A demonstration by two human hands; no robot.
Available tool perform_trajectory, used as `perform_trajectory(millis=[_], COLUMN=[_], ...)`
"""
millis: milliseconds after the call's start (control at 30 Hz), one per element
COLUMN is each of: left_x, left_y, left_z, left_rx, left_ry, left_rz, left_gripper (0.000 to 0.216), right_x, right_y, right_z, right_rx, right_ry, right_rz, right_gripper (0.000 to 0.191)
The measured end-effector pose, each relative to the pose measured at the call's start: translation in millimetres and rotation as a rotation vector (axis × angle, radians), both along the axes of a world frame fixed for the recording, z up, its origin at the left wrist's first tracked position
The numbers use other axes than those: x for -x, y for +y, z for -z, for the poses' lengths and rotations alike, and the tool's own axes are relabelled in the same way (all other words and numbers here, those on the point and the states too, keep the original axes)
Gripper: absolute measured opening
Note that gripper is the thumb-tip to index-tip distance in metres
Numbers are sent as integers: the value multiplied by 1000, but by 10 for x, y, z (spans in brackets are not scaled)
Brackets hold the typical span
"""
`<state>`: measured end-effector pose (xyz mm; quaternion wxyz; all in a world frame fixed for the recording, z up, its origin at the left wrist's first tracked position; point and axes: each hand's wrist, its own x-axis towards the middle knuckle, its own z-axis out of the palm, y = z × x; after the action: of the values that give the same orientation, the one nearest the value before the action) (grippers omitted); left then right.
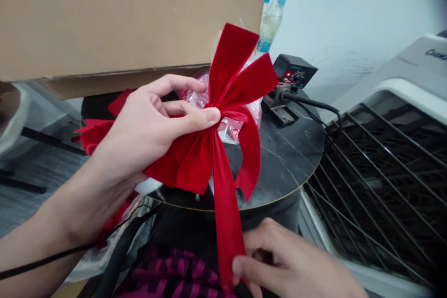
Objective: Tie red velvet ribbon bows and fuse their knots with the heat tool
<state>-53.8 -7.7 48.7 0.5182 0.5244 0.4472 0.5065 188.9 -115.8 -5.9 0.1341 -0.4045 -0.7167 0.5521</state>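
A red ribbon bow [232, 79] with velvet-looking loops is held up over the round table. My left hand [153, 121] pinches it at its central knot, thumb in front and the index finger raised behind. One long tail of the bow hangs down toward me, and my right hand [275, 260] grips that tail near its lower end between thumb and fingers. Another tail curls down on the right side of the knot. Behind the bow lies a clear plastic bag [199, 95] with something red in it, partly hidden.
The dark marbled round table [286, 158] carries a black control box [295, 70] with a red light and a cable. A large cardboard box [132, 18] stands behind. Bottles [270, 25] are beside it. To the right is a white appliance with a grille [377, 186]. More red ribbon [96, 132] lies left.
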Motion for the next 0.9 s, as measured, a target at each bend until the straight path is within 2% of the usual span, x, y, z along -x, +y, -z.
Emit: perform_trajectory(millis=[33, 67, 133, 200, 267, 367, 467, 600, 667, 733, 833, 900], left_x=[6, 5, -18, -53, -77, -64, -12, 36, 27, -3, -39, -27], left_y=[-3, -12, -45, -87, -131, -186, -212, -209, -206, -206, -197, -181], left_z=[0, 1, 3, -1, -10, -29, -42, -26, -9, 2, 5, 3], left_rx=[-3, -6, -3, 2, -5, -33, -39, -16, -14, -20, -22, -16], left_ry=[12, 28, 63, 90, 111, 146, 159, 159, 143, 122, 91, 62], left_rz=[3, 5, 6, 3, 8, 44, 40, 43, 54, 39, 35, 59], left_gripper=[40, 39, 40, 40, 41, 42, 40, 41, 42, 44, 43, 41], right_x=[-94, -165, -191, -42, 223, 588, 730, 748, 786, 842, 855, 762], right_y=[-1, 5, 36, 92, 168, 293, 381, 419, 421, 404, 326, 261], right_z=[-59, -121, -231, -299, -314, -273, -231, -225, -221, -203, -162, -144], right_rx=[-106, -241, -529, -754, -899, -1076, -1184, -1220, -1184, -1029, -691, -622], right_ry=[-72, -119, -151, -149, -116, -91, -110, -140, -120, -11, 180, 162], right_rz=[18, 106, 406, 621, 687, 683, 658, 640, 679, 772, 861, 843], right_gripper=[21, 17, 13, 14, 13, 11, 12, 11, 9, 7, 9, 11])
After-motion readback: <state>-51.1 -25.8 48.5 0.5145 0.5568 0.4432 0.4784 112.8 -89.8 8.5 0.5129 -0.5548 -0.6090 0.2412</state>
